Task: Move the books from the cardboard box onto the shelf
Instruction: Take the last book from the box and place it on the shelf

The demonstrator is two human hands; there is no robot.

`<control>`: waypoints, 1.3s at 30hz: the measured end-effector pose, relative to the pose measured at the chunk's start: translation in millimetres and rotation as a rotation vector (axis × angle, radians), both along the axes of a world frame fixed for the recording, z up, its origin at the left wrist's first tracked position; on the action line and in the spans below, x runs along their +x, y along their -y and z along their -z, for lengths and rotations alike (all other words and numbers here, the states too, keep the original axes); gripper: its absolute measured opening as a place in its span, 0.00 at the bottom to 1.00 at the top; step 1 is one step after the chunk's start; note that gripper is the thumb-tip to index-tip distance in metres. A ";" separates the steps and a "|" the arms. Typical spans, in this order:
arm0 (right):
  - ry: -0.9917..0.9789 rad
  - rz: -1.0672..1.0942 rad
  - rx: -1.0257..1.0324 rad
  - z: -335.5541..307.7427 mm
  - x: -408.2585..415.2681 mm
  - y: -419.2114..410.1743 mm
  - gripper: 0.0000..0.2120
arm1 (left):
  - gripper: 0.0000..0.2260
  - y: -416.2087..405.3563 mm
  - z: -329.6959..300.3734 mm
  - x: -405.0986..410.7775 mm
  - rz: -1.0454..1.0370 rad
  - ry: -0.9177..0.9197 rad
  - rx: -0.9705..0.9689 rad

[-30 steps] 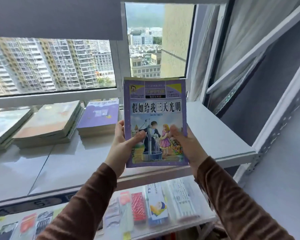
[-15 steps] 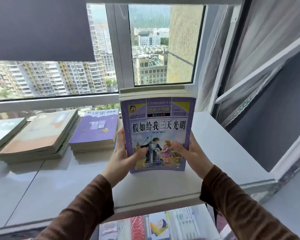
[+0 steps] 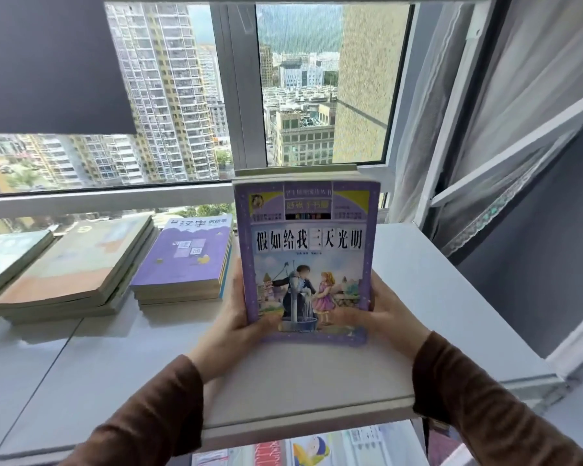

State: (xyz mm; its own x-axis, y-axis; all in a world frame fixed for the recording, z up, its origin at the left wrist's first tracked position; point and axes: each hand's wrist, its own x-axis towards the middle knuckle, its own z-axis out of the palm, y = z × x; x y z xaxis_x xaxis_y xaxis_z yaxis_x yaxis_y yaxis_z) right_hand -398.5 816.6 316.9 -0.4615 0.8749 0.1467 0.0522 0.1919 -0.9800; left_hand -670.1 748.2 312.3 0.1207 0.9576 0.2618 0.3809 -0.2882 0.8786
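Note:
I hold a small stack of books [image 3: 308,250] with a purple illustrated cover between both hands, over the white top shelf [image 3: 428,297]. My left hand [image 3: 234,326] grips its left lower edge, thumb on the cover. My right hand [image 3: 384,314] grips the right lower edge the same way. The stack's lower edge is at or just above the shelf surface; I cannot tell if it touches. The cardboard box is out of view.
To the left on the shelf lie a purple-covered pile [image 3: 186,264], a wider pale pile [image 3: 81,270] and another pile at the far left [image 3: 4,264]. A window stands behind. More books [image 3: 312,449] show on the shelf below. A shelf upright [image 3: 579,348] rises at right.
Both hands have carried the stack forward and down, from raised in front of the window to low over the shelf, right of the purple pile.

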 end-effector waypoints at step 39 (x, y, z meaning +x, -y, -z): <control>0.000 0.353 -0.471 -43.2 -56.3 -45.7 0.08 | 0.21 -70.1 -32.8 20.2 -0.442 0.317 -0.360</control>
